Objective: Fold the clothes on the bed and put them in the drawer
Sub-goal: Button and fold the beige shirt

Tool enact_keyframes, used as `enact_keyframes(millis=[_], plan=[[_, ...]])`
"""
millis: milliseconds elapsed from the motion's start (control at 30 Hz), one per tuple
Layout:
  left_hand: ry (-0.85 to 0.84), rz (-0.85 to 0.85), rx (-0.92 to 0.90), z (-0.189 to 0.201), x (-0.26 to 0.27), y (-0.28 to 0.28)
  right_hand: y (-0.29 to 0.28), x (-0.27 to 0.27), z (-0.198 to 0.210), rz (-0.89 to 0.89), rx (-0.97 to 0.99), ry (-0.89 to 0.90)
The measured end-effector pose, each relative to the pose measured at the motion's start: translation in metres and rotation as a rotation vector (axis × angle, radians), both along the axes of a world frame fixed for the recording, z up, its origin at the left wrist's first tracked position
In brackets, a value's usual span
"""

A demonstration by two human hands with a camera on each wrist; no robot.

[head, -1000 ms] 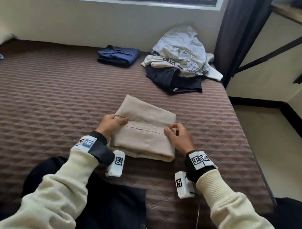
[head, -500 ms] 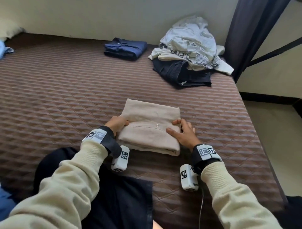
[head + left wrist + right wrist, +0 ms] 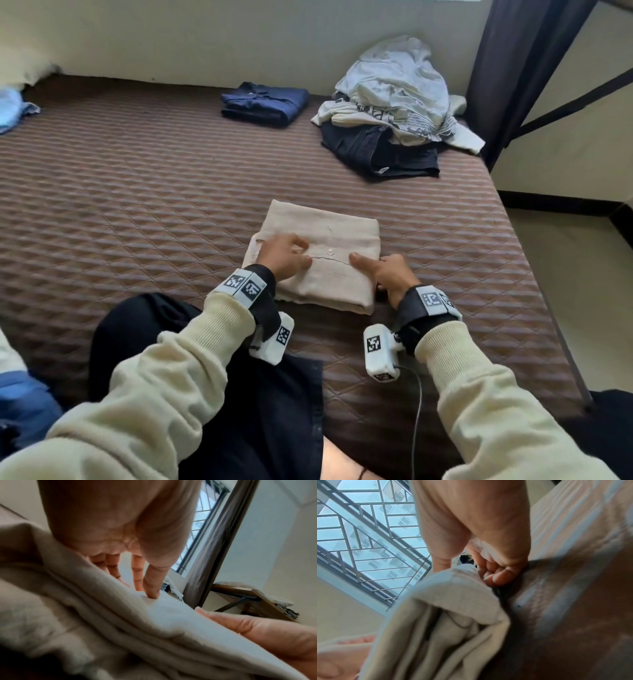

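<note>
A folded beige shirt (image 3: 325,240) lies on the brown quilted bed (image 3: 137,205), just in front of me. My left hand (image 3: 286,255) rests on top of its left half, fingers spread and straight, pressing the cloth flat near the button line. In the left wrist view the left hand (image 3: 145,591) pushes its fingertips into the beige shirt (image 3: 102,615). My right hand (image 3: 380,270) holds the shirt's right edge, thumb on top and fingers curled against the side. The right wrist view shows the right hand (image 3: 488,566) curled beside the beige shirt's (image 3: 453,595) folded edge.
A folded navy garment (image 3: 265,104) lies at the back of the bed. A heap of unfolded light clothes (image 3: 394,89) sits on a dark garment (image 3: 380,150) at the back right. A dark curtain (image 3: 503,68) hangs past the bed's right edge. No drawer is in view.
My left hand has moved from the shirt's left edge onto its top. My right hand has slid nearer along the right edge. The shirt still lies folded in the same spot.
</note>
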State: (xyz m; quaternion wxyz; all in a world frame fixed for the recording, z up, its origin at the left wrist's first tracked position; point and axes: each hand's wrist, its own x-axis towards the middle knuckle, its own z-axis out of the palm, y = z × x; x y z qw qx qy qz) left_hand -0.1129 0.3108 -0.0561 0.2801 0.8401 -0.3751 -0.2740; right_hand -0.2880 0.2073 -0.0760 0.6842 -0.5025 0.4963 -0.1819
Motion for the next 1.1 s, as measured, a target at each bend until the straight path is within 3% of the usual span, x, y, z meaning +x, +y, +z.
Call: enact_keyframes(millis=[167,267,333,433,500,567,633,733,833,900,1000,1100], plan=[[0.061,0.05,-0.01,-0.006,0.002,-0.003,0.004,0.019,0.019,-0.006,0.116,-0.089],[0.234,0.125,-0.067,-0.004,0.006,-0.004,0.005,0.026,0.039,0.102,0.016,-0.116],[0.455,0.176,-0.163,-0.001,0.006,-0.006,0.002,0.027,0.06,0.177,-0.153,-0.131],[0.817,0.207,-0.451,0.024,-0.003,-0.013,-0.006,0.021,0.104,0.251,-0.472,-0.134],[0.998,0.169,-0.593,0.041,-0.01,-0.024,-0.013,0.014,0.134,0.332,-0.826,0.04],[1.061,0.086,-0.628,0.055,-0.019,-0.037,-0.018,0.005,0.153,0.42,-1.173,0.254],[1.051,0.006,-0.613,0.062,-0.025,-0.047,-0.018,-0.003,0.158,0.466,-1.419,0.399],[0.938,-0.031,-0.422,0.049,-0.023,-0.052,-0.012,-0.014,0.123,0.514,-1.609,0.543],[0.622,0.008,-0.074,0.009,-0.01,-0.043,-0.004,-0.033,0.052,0.835,-1.423,0.748],[0.633,0.091,0.007,-0.01,-0.011,-0.031,-0.001,-0.052,0.012,0.967,-1.168,0.759],[0.653,0.293,-0.125,-0.029,-0.016,-0.022,-0.003,-0.07,-0.007,0.723,-1.097,0.485],[0.451,0.409,-0.275,-0.041,-0.025,-0.02,-0.009,-0.076,-0.009,0.356,-1.073,0.367]])
